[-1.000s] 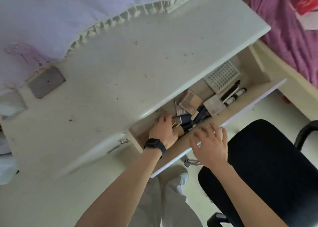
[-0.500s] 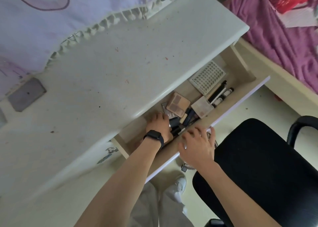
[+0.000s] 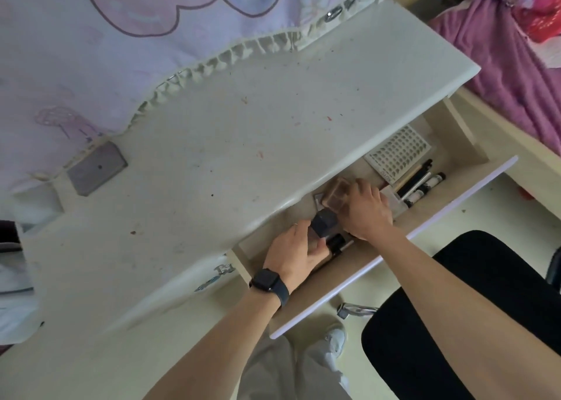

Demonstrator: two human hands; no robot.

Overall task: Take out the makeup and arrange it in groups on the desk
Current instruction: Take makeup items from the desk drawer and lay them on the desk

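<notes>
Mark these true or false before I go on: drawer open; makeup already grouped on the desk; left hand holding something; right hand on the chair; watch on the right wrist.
1. The drawer is open. True.
2. Makeup already lies in groups on the desk top. False: none shows there; the makeup in view is in the drawer.
3. The left hand holds a dark-capped item. True.
4. The right hand rests on the black chair. False: it is inside the drawer, at the brown palette.
5. The watch is on the right wrist. False: it is on the left wrist.
</notes>
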